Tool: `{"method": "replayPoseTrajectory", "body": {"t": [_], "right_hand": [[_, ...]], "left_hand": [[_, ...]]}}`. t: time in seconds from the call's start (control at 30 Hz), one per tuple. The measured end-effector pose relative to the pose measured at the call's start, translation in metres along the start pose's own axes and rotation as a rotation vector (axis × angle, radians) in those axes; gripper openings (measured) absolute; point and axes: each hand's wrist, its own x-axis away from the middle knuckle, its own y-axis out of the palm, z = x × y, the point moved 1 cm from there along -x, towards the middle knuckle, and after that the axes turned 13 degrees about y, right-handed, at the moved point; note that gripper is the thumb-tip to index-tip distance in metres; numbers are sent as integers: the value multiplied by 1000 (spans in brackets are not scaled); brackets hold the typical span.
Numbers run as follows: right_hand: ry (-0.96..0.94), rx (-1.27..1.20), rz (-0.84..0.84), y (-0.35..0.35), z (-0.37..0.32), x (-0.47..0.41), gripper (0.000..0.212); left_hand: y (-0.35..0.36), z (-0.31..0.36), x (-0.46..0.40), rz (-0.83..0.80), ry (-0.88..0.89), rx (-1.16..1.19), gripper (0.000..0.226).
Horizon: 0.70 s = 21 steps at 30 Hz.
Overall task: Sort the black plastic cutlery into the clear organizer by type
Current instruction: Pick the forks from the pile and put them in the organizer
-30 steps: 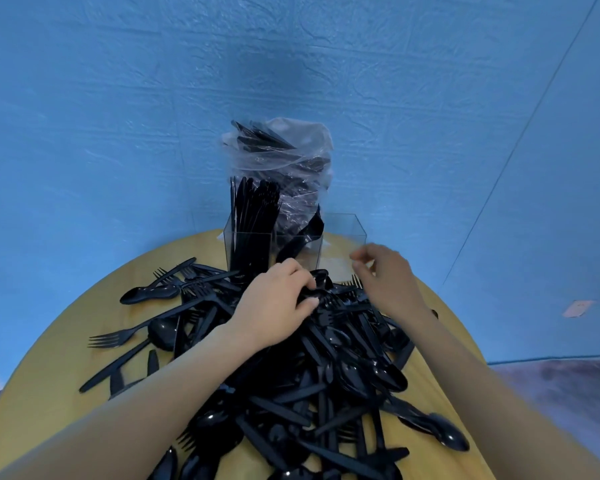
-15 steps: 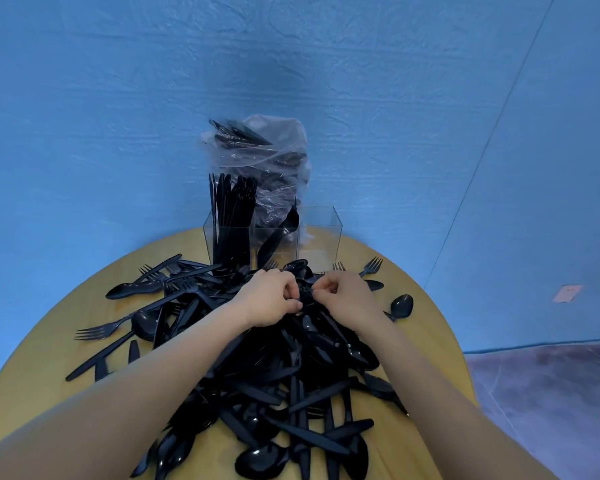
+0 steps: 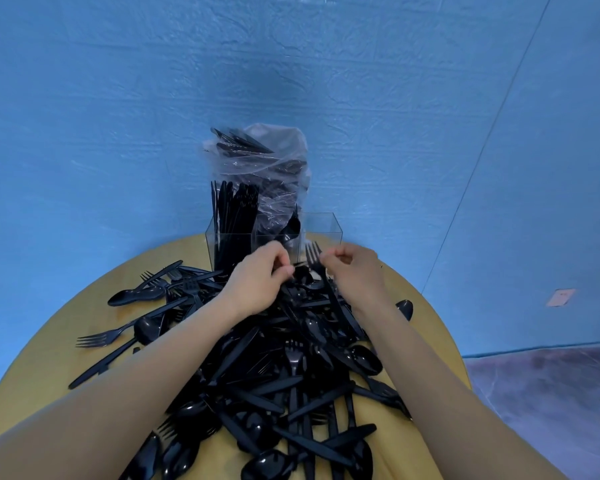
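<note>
A big heap of black plastic cutlery [image 3: 291, 368] covers the round wooden table [image 3: 49, 348]. Behind it stands the clear organizer [image 3: 321, 233]: its left compartment is packed with upright knives, the middle one holds a few pieces, the right one looks empty. My right hand [image 3: 355, 271] pinches a black fork [image 3: 317, 268] by its neck, tines up, just in front of the organizer. My left hand [image 3: 260, 277] sits at the top of the heap with fingers curled around a black piece whose type is hidden.
A clear plastic bag [image 3: 274, 168] with more black cutlery stands behind the organizer against the blue wall. Loose forks, spoons and knives [image 3: 142, 296] lie spread over the table's left side. One spoon [image 3: 405, 308] lies near the right edge.
The fork has come up out of the heap in my right hand, tines now pointing up. Both hands have shifted slightly towards the organizer.
</note>
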Motion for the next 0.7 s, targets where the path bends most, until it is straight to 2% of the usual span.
{"method": "replayPoseTrajectory", "body": {"t": [0.1,0.27,0.4,0.57,0.7], "right_hand": [[-25,-127,33,-2,-7,4,9],[-26,-167,23,-1,-7,14,15],[-57,-237,41,-2,-11,20,10],[-127,-228,14,12,-23,34,11],[-150,-172,-28,11,-26,38,14]], "left_hand": [[-7,5,-3,114,32,15,8],[-9,6,-1,186,54,62,8],[-11,13,5,284,78,86,6],[-4,36,10,239,180,104,9],[-9,44,18,209,177,201,9]]}}
